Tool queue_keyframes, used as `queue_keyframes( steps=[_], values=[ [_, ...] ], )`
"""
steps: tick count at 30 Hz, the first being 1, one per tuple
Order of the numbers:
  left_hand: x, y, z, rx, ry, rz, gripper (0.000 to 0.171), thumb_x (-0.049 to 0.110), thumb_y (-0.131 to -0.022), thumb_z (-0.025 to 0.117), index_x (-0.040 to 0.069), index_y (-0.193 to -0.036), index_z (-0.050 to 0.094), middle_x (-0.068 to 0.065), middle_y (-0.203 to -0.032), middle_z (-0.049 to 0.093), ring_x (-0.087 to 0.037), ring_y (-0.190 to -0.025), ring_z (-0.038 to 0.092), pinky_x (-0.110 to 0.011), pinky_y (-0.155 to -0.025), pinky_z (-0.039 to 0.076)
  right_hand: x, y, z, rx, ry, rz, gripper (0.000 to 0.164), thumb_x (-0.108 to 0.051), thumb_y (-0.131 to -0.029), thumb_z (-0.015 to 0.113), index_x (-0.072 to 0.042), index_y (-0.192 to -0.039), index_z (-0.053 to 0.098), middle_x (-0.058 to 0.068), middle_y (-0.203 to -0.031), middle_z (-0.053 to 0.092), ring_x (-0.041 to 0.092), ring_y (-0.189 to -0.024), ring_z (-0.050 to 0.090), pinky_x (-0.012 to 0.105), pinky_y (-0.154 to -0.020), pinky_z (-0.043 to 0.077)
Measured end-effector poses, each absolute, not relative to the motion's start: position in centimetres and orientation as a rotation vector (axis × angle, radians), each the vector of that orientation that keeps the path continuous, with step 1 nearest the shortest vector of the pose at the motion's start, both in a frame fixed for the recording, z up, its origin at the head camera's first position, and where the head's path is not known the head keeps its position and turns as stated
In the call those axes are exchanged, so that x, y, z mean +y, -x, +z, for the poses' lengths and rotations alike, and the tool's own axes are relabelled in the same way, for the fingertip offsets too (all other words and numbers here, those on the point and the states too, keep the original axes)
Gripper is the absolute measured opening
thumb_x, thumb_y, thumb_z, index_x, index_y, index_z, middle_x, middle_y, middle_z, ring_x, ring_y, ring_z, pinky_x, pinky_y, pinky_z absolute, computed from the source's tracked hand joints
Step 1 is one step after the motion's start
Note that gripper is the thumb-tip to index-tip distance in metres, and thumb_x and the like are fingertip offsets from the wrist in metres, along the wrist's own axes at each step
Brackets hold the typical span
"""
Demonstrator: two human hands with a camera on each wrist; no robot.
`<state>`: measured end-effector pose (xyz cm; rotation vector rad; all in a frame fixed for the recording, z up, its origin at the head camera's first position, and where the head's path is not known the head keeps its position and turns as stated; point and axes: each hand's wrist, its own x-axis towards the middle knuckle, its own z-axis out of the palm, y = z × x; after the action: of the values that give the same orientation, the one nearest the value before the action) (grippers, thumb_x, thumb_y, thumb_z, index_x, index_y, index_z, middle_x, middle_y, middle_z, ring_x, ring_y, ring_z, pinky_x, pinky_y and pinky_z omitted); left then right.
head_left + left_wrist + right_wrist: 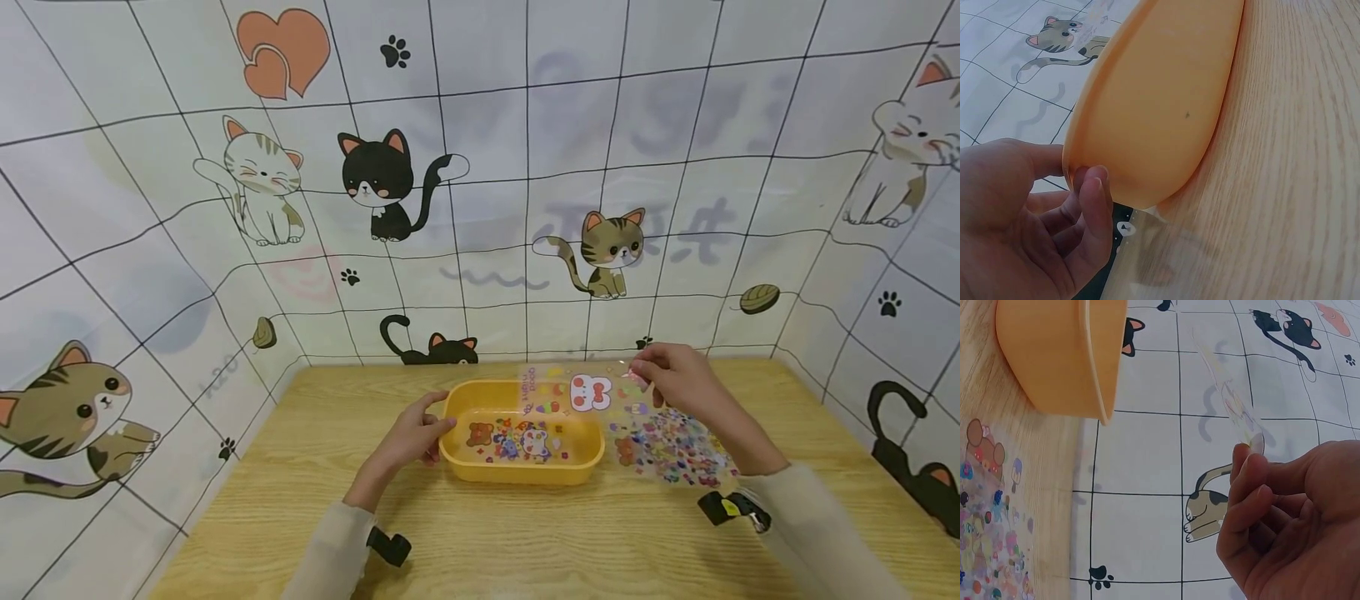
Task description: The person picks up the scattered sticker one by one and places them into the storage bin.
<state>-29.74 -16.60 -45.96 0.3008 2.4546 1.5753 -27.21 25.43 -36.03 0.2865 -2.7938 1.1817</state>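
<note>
A yellow plastic basin point(525, 475) stands on the table, its left end toward my left hand point(408, 433). That hand pinches the basin's rim between thumb and fingers; the left wrist view shows the basin point(1154, 106) from its end. My right hand point(678, 382) pinches the right end of a clear plastic bag point(558, 392) printed with a white bunny and small fruits. Thin and flat, the bag point(1238, 412) hangs over the basin's back right rim. Inside the basin lies clear plastic with a printed bear point(480, 433), a bunny and small colourful pieces.
Right of the basin, under my right forearm, a clear printed bag point(678, 450) with many tiny colourful pieces lies on the wooden table point(300, 500). A white cloth wall point(487, 208) with grid lines and cartoon cats encloses the back and both sides.
</note>
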Motion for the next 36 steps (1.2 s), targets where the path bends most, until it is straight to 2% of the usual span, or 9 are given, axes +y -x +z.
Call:
queue_keyframes(
  steps=[9,17,23,31,36],
  values=[
    [-16.6,29.7,-45.9,2.458,-0.310,1.579,0.062,0.026,-0.103,0.065,0.017,-0.159,0.039,-0.005,-0.071,0.061,-0.015,-0.048,0.058,-0.028,-0.048,0.055,24.4,27.7,-36.0,-2.790,-0.314,1.220,0.029,-0.018,-0.110,0.052,0.006,-0.119,0.065,0.009,-0.082,0.066,0.024,-0.056,0.060,0.029,-0.045,0.044],
    [-16.6,29.7,-46.0,2.462,-0.298,1.563,0.060,0.026,-0.104,0.064,0.018,-0.158,0.039,-0.005,-0.072,0.061,-0.015,-0.049,0.058,-0.028,-0.049,0.056,23.7,28.4,-36.8,-2.807,-0.341,1.269,0.026,-0.017,-0.109,0.054,0.005,-0.115,0.066,0.009,-0.082,0.066,0.019,-0.054,0.060,0.029,-0.046,0.048],
    [-16.7,29.7,-46.0,2.470,-0.301,1.561,0.060,0.026,-0.104,0.064,0.018,-0.158,0.040,-0.006,-0.071,0.061,-0.015,-0.049,0.058,-0.029,-0.049,0.056,22.8,28.9,-37.2,-2.807,-0.357,1.308,0.025,-0.013,-0.108,0.053,0.008,-0.115,0.066,0.010,-0.080,0.066,0.023,-0.055,0.062,0.032,-0.049,0.053],
    [-16.7,29.8,-46.1,2.466,-0.299,1.570,0.061,0.025,-0.103,0.065,0.018,-0.158,0.039,-0.006,-0.071,0.061,-0.016,-0.049,0.058,-0.028,-0.049,0.055,21.4,29.5,-37.9,-2.845,-0.379,1.278,0.024,-0.013,-0.108,0.054,0.006,-0.114,0.068,0.008,-0.077,0.067,0.028,-0.057,0.065,0.031,-0.048,0.052],
    [-16.7,29.8,-46.1,2.469,-0.299,1.566,0.061,0.025,-0.104,0.065,0.017,-0.158,0.039,-0.006,-0.072,0.062,-0.016,-0.048,0.059,-0.029,-0.048,0.055,20.6,29.7,-38.4,-2.849,-0.390,1.323,0.024,-0.012,-0.108,0.054,0.008,-0.115,0.067,0.009,-0.075,0.067,0.022,-0.054,0.062,0.031,-0.050,0.055]
  ],
)
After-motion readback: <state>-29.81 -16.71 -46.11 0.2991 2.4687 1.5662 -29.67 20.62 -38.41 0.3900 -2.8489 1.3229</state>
